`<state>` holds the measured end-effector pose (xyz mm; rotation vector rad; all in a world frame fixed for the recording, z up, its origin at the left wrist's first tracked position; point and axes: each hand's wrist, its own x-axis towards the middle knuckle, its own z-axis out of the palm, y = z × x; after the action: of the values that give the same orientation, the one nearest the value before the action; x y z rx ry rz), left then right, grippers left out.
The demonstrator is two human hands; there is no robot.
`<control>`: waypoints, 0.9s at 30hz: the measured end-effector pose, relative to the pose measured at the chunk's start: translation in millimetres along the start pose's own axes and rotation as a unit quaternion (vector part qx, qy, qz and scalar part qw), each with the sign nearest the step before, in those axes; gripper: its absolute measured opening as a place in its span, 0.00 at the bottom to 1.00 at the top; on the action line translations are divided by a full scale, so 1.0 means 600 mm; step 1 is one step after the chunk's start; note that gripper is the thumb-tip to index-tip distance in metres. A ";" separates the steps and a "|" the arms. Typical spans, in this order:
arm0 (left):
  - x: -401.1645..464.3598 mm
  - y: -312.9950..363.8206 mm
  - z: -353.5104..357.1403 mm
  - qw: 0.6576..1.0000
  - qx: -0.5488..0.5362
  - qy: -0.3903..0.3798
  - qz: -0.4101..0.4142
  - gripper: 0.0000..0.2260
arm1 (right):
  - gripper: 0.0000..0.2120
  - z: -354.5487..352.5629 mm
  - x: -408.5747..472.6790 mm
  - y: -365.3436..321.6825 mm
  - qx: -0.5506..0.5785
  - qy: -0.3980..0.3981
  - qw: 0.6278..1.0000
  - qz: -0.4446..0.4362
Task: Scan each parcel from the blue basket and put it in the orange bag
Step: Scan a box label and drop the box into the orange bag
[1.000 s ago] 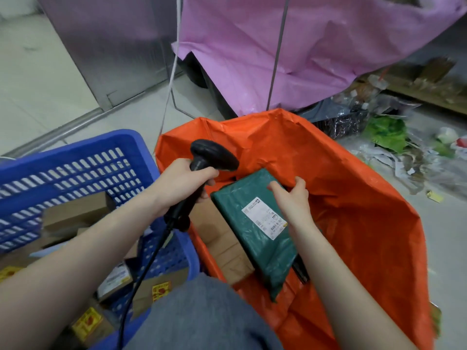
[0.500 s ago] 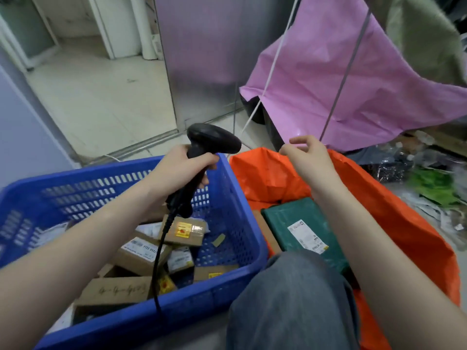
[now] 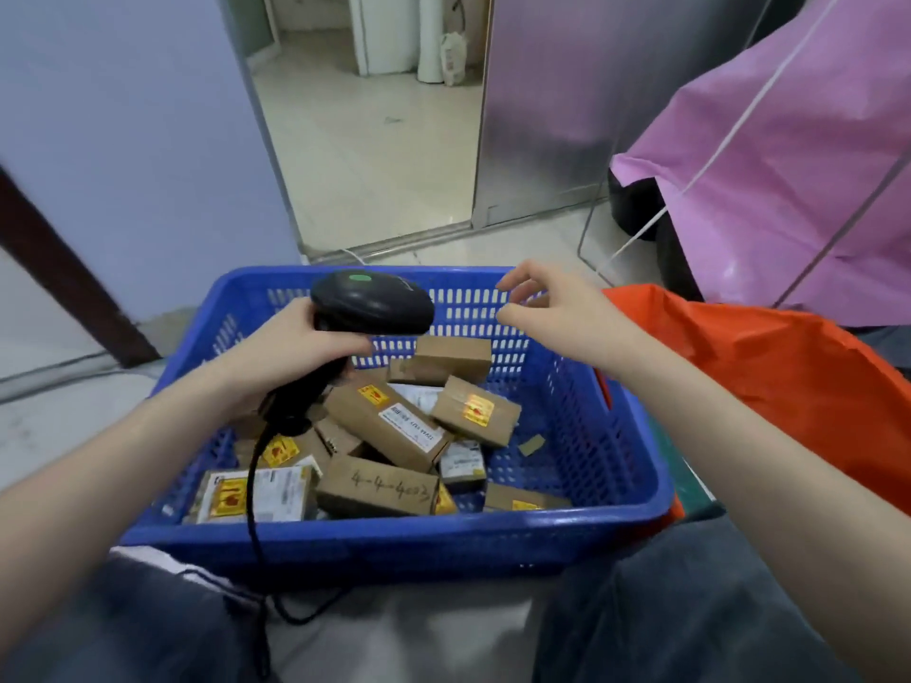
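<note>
Green parcel gone from right hand (image 3: 557,315)

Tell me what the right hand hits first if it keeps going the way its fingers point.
Likely nothing soon: the right hand points left above the blue basket, towards the barcode scanner in the left hand. Depth is unclear.

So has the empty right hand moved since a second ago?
Yes. The right hand was over the orange bag on the green parcel; now it hovers over the blue basket, having swung left, holding nothing.
</note>
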<state>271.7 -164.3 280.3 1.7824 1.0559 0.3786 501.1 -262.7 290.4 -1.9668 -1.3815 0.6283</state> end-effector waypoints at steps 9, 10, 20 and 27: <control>0.002 -0.141 -0.053 0.996 -0.021 0.012 -0.091 0.04 | 0.18 0.121 0.036 -0.013 -0.023 -0.110 0.994 0.001; 0.002 -0.153 -0.054 0.995 -0.019 -0.004 -0.098 0.03 | 0.18 0.136 0.039 -0.009 -0.032 -0.127 0.991 0.003; 0.020 -0.247 -0.052 0.980 0.040 -0.104 -0.167 0.10 | 0.27 0.256 0.049 0.042 -0.128 -0.273 0.953 0.005; 0.038 -0.266 -0.042 0.968 0.067 -0.130 -0.205 0.14 | 0.34 0.320 0.033 0.084 -0.166 -0.365 0.916 0.018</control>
<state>190.3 -110.6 149.4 1.6208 1.2441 -0.1795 405.7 -211.5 123.1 -2.1135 -1.9983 1.3150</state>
